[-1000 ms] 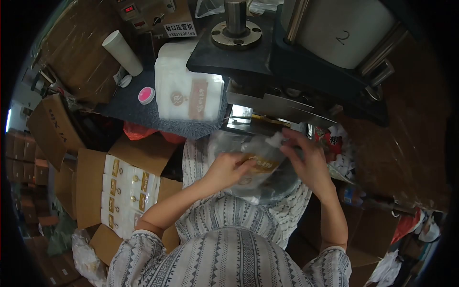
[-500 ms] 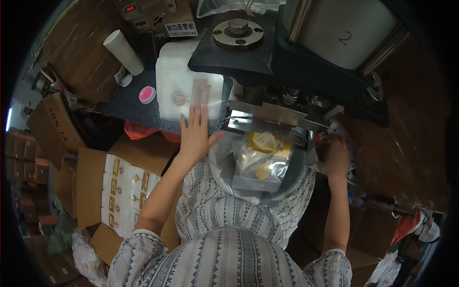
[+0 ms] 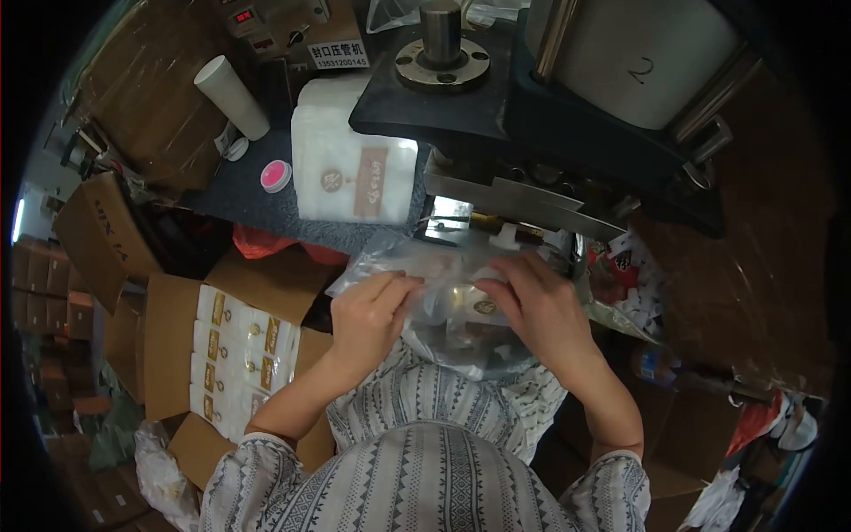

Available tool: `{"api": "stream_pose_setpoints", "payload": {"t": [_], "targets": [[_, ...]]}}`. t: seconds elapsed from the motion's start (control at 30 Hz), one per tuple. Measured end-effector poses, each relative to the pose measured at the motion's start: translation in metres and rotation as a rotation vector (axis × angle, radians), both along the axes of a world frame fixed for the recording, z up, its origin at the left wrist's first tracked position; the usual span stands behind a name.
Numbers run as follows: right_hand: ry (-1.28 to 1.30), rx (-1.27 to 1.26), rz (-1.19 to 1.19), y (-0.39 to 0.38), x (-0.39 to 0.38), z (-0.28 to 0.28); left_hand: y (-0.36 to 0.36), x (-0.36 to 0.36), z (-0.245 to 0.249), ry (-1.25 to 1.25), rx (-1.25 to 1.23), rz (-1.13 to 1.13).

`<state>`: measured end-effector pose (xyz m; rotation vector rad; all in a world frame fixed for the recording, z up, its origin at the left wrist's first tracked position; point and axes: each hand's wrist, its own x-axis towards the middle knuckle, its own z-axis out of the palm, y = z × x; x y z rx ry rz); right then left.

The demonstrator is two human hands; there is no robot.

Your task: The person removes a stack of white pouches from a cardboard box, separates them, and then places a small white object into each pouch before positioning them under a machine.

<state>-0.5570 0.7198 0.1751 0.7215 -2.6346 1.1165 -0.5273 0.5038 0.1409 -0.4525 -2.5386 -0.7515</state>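
Both hands hold a clear plastic pouch (image 3: 443, 282) in front of the sealing press (image 3: 532, 115). My left hand (image 3: 370, 317) pinches the pouch's left end. My right hand (image 3: 537, 306) grips its right side, fingers curled over the top. A small round brown label shows through the film between the hands. The pouch lies above a heap of clear bags (image 3: 483, 350) on my lap. A stack of white printed pouches (image 3: 353, 170) sits on the dark mat (image 3: 239, 199) just beyond my left hand.
A white paper cup (image 3: 229, 96) and a pink lid (image 3: 276, 176) stand on the mat. An open carton (image 3: 164, 341) of filled white packets sits at lower left. Cardboard boxes (image 3: 93, 230) stack further left. Red and white wrappers (image 3: 629, 270) lie right of the press.
My left hand came back from the white pouch stack with a clear pouch. My right hand moved in from the right to grip it. The press head rose.
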Motion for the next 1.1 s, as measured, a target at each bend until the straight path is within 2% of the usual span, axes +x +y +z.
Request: {"api": "stream_pose_setpoints", "payload": {"t": [0.07,0.13,0.17,0.23,0.27,0.33,0.37,0.43,0.47,0.53,0.57,0.63,0.7,0.73,0.77,0.83,0.9,0.97,1.03,1.07,1.1], "targets": [[-0.043,0.002,0.043,0.001,0.000,-0.003,0.006,0.000,-0.004,-0.025,0.005,-0.080],[-0.072,-0.095,0.060,0.008,-0.003,-0.012,0.013,-0.001,-0.018,-0.295,0.112,-0.219],[-0.072,-0.093,0.058,0.012,-0.006,-0.014,0.019,-0.005,-0.020,-0.295,0.113,-0.221],[-0.187,-0.178,-0.081,0.022,-0.011,-0.016,0.033,-0.019,-0.021,-0.597,0.289,-0.265],[-0.185,-0.176,-0.081,0.027,-0.010,-0.016,0.038,-0.029,-0.024,-0.595,0.290,-0.266],[-0.147,-0.085,-0.248,0.043,-0.006,-0.014,0.047,-0.054,-0.032,-0.908,0.606,-0.184],[-0.147,-0.083,-0.249,0.052,-0.006,-0.015,0.052,-0.064,-0.035,-0.908,0.608,-0.185],[-0.183,0.349,-0.452,0.075,-0.006,-0.018,0.059,-0.076,-0.040,-1.087,1.050,-0.129],[-0.185,0.350,-0.454,0.090,-0.011,-0.029,0.060,-0.077,-0.045,-1.090,1.050,-0.130],[0.164,0.621,-0.626,0.113,-0.026,-0.067,0.058,-0.077,-0.053,-1.112,1.048,-0.129],[0.163,0.618,-0.627,0.117,-0.028,-0.077,0.053,-0.075,-0.048,-1.111,1.045,-0.128],[-0.022,0.490,-0.617,0.122,-0.036,-0.086,0.031,-0.075,-0.029,-0.899,0.632,0.004],[-0.079,0.473,-0.614,0.118,-0.035,-0.075,-0.011,-0.088,-0.038,-0.080,0.208,0.070],[-0.131,0.458,-0.612,0.117,-0.033,-0.070,-0.029,-0.090,-0.052,0.030,-0.173,0.213],[-0.126,0.456,-0.613,0.120,-0.035,-0.072,-0.033,-0.085,-0.065,0.036,-0.172,0.214],[-0.175,0.407,-0.629,0.125,-0.041,-0.077,-0.039,-0.063,-0.082,-0.046,-0.466,0.108],[-0.249,0.452,-0.661,0.120,-0.039,-0.074,-0.043,-0.053,-0.071,-0.016,-0.377,0.084],[-0.315,0.509,-0.690,0.118,-0.032,-0.064,-0.051,-0.044,-0.056,-0.193,-0.298,0.204],[-0.084,0.519,-0.564,0.113,-0.011,-0.049,-0.052,-0.033,-0.048,-0.179,-0.211,0.225],[-0.084,0.520,-0.562,0.105,-0.008,-0.033,-0.052,-0.026,-0.043,-0.165,-0.129,0.242],[-0.267,0.176,-0.407,0.093,-0.004,-0.014,-0.045,-0.020,-0.036,-0.165,-0.129,0.242]]}}
